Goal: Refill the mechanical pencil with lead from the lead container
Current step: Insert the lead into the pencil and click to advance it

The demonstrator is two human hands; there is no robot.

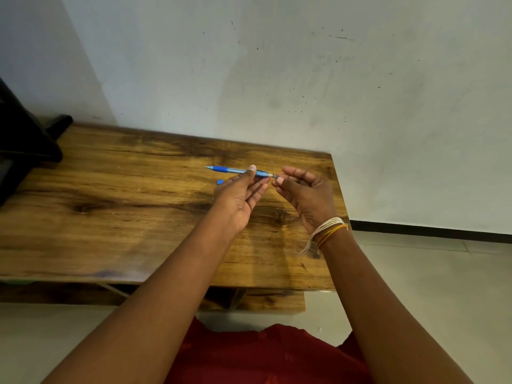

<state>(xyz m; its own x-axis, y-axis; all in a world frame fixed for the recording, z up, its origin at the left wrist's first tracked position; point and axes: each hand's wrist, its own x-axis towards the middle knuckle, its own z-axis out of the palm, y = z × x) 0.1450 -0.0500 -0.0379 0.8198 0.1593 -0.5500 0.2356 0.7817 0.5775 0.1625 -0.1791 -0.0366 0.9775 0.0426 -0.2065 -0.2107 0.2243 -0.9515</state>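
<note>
Head cam looks down on a blue mechanical pencil with a darker blue rubber grip [235,170], held level above the brown wood-grain tabletop [124,189], tip pointing left. Left hand [239,194] pinches the barrel between thumb and fingers. Right hand [303,191] pinches something small and dark at the pencil's back end, can't tell what exactly. Small blue piece [220,182] lies on the tabletop just beside the left hand.

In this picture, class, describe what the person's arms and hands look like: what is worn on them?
Both forearms are bare, with no sleeves showing. The right hand has a wrist wrapped in several thread bands, white and orange-yellow, with loose white ends hanging. The left hand and its wrist wear nothing.
</note>
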